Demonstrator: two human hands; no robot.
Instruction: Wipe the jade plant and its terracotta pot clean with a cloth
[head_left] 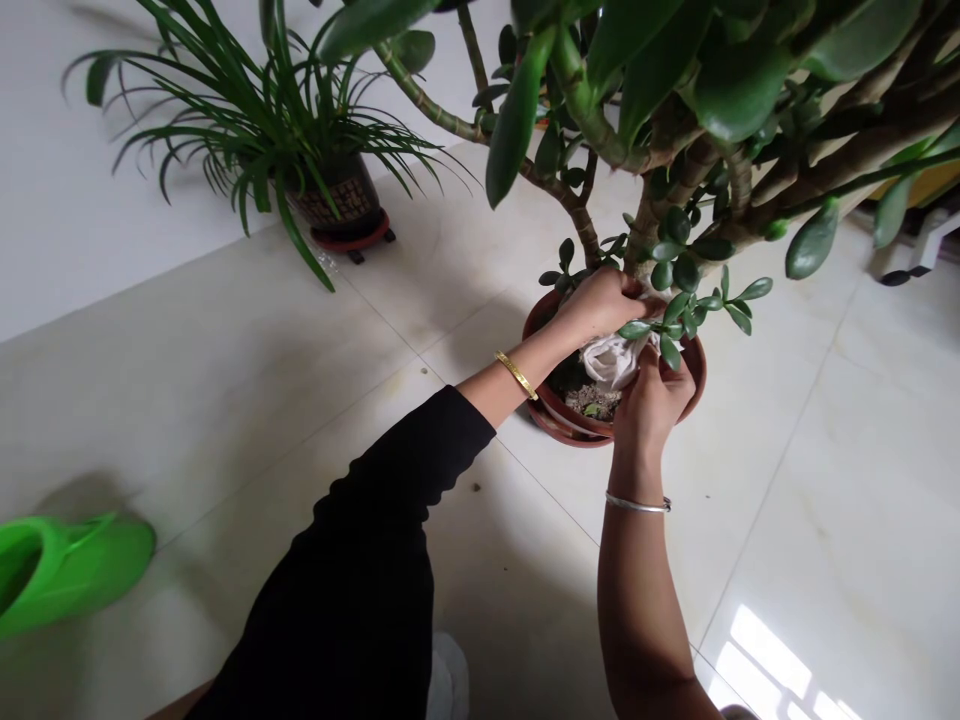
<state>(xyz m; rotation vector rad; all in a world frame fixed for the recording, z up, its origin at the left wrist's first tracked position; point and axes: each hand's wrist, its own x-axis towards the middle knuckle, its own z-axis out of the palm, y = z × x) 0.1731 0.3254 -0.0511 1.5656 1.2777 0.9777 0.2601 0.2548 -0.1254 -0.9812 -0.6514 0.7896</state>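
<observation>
A large jade plant [645,235] with thick stems and glossy leaves grows in a round brown pot [694,370]. Inside the pot, a crumpled white cloth [611,360] lies against the base of the trunk, above the soil. My left hand [600,305] reaches over the rim from the left, its fingers closed at the cloth's upper edge beside the trunk. Lower and to the right, my right hand [654,395] pinches the cloth near the front rim. Small leaves partly cover the fingertips of both hands.
A long-leaved plant in a dark pot [337,200] stands on a wheeled saucer [352,238] by the white wall. A bright green watering can [90,570] sits at the lower left on the tiled floor [300,400]. Branches spread overhead. A furniture leg [926,245] shows at right.
</observation>
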